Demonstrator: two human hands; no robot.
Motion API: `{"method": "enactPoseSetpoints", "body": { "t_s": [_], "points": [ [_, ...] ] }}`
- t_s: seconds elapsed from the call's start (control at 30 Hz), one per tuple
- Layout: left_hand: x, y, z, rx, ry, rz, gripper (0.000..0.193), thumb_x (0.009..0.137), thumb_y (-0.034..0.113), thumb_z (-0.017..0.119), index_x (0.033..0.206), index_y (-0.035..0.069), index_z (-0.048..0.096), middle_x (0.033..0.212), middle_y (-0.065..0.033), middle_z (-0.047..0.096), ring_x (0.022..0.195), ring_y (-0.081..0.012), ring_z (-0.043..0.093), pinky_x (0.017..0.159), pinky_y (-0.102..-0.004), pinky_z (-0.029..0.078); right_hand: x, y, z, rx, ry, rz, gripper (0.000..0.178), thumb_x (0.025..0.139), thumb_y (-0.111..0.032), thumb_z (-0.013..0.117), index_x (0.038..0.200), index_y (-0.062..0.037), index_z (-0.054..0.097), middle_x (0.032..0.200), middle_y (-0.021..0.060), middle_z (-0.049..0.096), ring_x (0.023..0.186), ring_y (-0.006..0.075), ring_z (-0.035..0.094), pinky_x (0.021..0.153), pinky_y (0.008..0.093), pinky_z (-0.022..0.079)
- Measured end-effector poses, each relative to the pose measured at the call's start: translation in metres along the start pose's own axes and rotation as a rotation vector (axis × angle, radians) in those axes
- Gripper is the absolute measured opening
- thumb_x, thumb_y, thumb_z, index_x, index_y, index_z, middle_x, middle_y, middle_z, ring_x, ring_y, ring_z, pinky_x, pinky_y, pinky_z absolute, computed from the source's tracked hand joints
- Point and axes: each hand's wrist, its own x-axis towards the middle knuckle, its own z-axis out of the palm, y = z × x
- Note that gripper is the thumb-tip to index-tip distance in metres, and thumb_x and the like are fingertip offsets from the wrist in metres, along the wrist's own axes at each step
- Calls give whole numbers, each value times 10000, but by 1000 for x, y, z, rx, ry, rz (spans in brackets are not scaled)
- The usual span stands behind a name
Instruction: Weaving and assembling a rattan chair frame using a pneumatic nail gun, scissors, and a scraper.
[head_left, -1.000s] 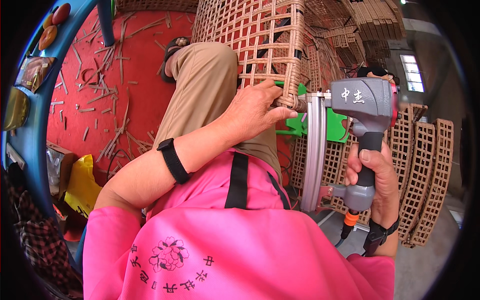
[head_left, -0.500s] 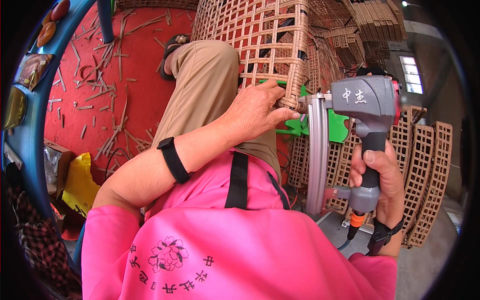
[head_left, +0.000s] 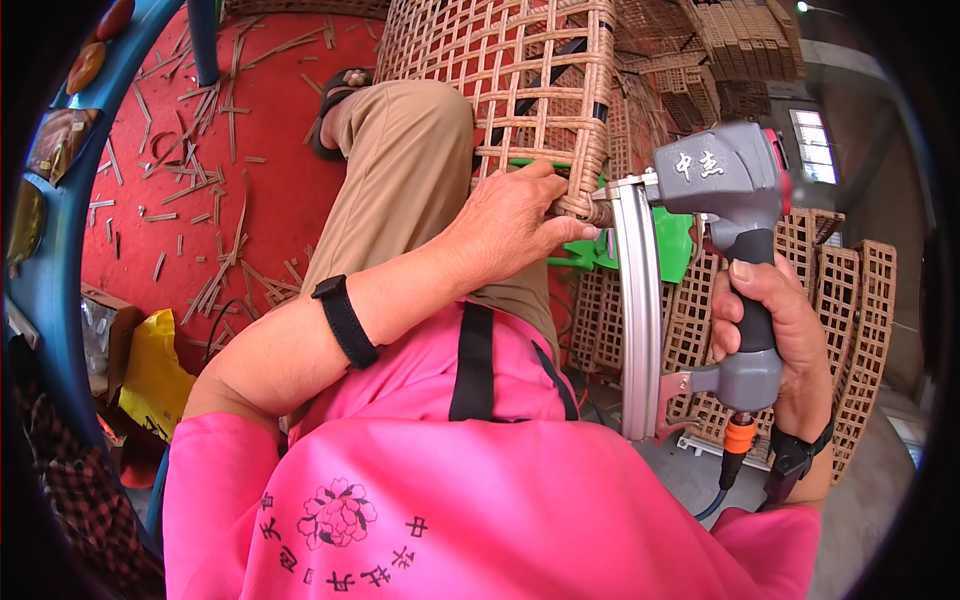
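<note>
My left hand grips the near corner of a brown woven wicker panel, its thumb stretched along the edge and its fingers bent over the top. In my right hand is a grey pneumatic stapler, held by its black grip. The stapler's silver magazine stands nearly upright, and its nose is at the panel's corner, close to my left thumb; whether it touches cannot be made out. Behind the magazine and under the panel shows a green plastic piece. An orange-collared air hose joins the grip's lower end.
Stacked wicker panels stand on the right, with more woven pieces at the back. Cut strips litter the red floor at left. A blue table edge and a yellow bag are at far left.
The stapler has tilted, its head shifting slightly left and up while the grip's lower end swung right. My left hand keeps its hold on the panel corner.
</note>
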Motion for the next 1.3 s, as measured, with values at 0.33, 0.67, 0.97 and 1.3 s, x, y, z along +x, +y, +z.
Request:
{"method": "enactPoseSetpoints", "body": {
  "t_s": [0.33, 0.67, 0.97, 1.3],
  "points": [
    [1, 1, -1, -29, 5, -19, 432, 853, 420, 727, 928, 1, 660, 871, -172, 567, 828, -379, 597, 722, -474, 470, -12, 38, 30, -38, 131, -166, 288, 897, -204, 693, 1054, -51, 504, 699, 39, 553, 513, 127, 584, 464, 288, 523],
    [-1, 3, 2, -17, 13, -7, 426, 874, 373, 710, 916, -39, 611, 924, -200, 577, 895, -417, 587, 782, -483, 469, -11, 42, 31, -21, 62, -178, 242, 899, -222, 704, 965, -52, 545, 693, 11, 558, 522, 103, 594, 472, 278, 539],
    [0, 3, 2, -8, 31, 22, 435, 879, 350, 708, 1010, -59, 641, 1040, -229, 611, 988, -432, 590, 847, -460, 482, -8, 23, 19, -60, -39, -98, 253, 877, -211, 718, 1046, -59, 606, 686, -7, 546, 523, 93, 562, 470, 272, 506],
    [-1, 4, 0, 27, 86, 55, 527, 858, 438, 720, 890, -74, 600, 913, -227, 572, 872, -437, 592, 759, -492, 472, 1, 59, -2, 51, -106, -193, 279, 861, -178, 710, 1030, -25, 549, 705, 44, 570, 539, 121, 581, 503, 269, 513]
  ]
}}
